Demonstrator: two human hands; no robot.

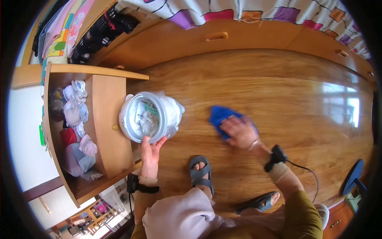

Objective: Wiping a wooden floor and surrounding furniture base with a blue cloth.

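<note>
My left hand (151, 152) grips the near rim of a white and grey waste bin (173, 115), thumb over the edge and fingers outside. Crumpled white tissues (148, 121) and wrappers lie in the bin, and clear plastic lining hangs over its outside. Out on the wood-plank floor (268, 98), my right hand (240, 131) presses a blue cloth (219, 115) flat under its spread fingers. Both the cloth and that hand are blurred. Part of the cloth is hidden beneath the palm.
A pulled-out drawer (109, 119) with folded clothes (76, 104) stands left of the bin. Wooden drawer fronts (185, 44) run along the back beneath a patterned curtain (247, 13). My sandalled feet (201, 174) are close by. A dark blue round base (353, 176) sits at the right.
</note>
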